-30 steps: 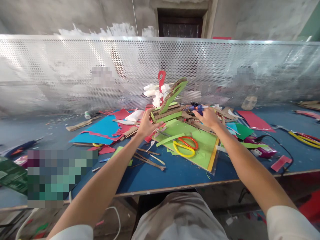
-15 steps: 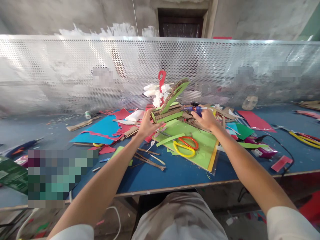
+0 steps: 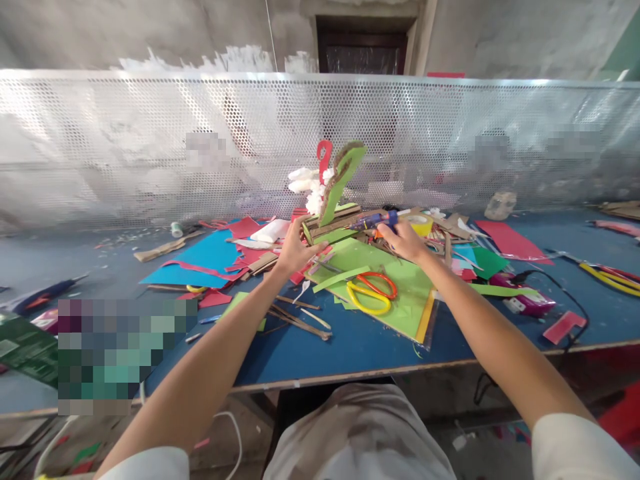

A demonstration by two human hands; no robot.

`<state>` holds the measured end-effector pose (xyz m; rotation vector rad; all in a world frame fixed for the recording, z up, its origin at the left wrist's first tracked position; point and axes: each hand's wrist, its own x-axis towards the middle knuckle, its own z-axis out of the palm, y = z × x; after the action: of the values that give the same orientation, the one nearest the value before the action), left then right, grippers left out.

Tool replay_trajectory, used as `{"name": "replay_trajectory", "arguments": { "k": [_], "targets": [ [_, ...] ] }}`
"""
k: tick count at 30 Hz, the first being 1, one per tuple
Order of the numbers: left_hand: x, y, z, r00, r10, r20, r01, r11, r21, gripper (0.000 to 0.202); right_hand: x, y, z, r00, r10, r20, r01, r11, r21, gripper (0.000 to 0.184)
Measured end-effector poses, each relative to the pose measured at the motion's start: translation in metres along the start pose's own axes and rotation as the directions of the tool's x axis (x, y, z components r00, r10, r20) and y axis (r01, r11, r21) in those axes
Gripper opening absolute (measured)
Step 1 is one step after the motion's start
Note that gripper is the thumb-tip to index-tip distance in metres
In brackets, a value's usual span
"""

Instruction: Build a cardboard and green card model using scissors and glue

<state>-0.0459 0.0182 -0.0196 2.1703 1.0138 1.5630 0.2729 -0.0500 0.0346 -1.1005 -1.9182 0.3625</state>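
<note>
My left hand (image 3: 296, 251) grips the left end of a green and brown cardboard model (image 3: 334, 233), its fingers closed round the edge. A curved green cardboard strip (image 3: 344, 185) with a rough brown edge stands up from the model. In my right hand (image 3: 406, 241) is a blue glue gun (image 3: 380, 219), its nozzle pointing left at the model, close to the foot of the strip. Whether the nozzle touches cannot be made out. Behind the model rise a red hooked piece (image 3: 324, 159) and white ruffled pieces (image 3: 315, 200). My left fingertips are partly hidden.
Scissors (image 3: 371, 303) with yellow and orange handles lie on a green sheet (image 3: 400, 317) in front of the model. Blue paper (image 3: 195, 260), thin sticks (image 3: 303, 323) and yellow tape (image 3: 421, 225) lie around. A perforated metal screen (image 3: 150, 147) stands behind the table.
My right hand and the glue gun have moved left, nearer the strip's foot. The curved strip now stands more upright and shows more of its green face. My left hand has stayed in place.
</note>
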Motion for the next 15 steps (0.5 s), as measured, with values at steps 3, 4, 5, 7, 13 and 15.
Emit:
{"name": "replay_trajectory", "arguments": {
  "k": [3,4,5,7,13,15],
  "targets": [
    [0.002,0.003,-0.002,0.997,-0.073,-0.013,0.071,0.992,-0.102,0.078,-0.003,0.0,-0.007,0.975,0.169,0.141,-0.204,0.937,0.285,0.052],
    [0.002,0.003,-0.003,0.995,-0.096,-0.021,0.093,0.988,-0.125,0.076,-0.005,0.001,-0.011,0.964,0.188,0.19,-0.244,0.91,0.335,0.05],
    [0.003,0.003,-0.004,0.993,-0.115,-0.031,0.11,0.984,-0.141,0.075,-0.006,0.002,-0.014,0.953,0.196,0.231,-0.271,0.893,0.359,0.048],
    [0.004,0.001,-0.006,0.989,-0.14,-0.053,0.13,0.979,-0.159,0.075,-0.008,0.006,-0.02,0.934,0.225,0.278,-0.317,0.88,0.353,0.045],
    [0.005,-0.005,-0.01,0.986,-0.157,-0.064,0.145,0.976,-0.161,0.077,-0.004,0.03,-0.011,0.901,0.287,0.326,-0.342,0.931,0.127,0.04],
    [0.005,-0.004,-0.01,0.985,-0.159,-0.063,0.148,0.977,-0.155,0.078,0.0,0.036,-0.005,0.901,0.262,0.345,-0.266,0.963,-0.037,0.037]
  ]
}}
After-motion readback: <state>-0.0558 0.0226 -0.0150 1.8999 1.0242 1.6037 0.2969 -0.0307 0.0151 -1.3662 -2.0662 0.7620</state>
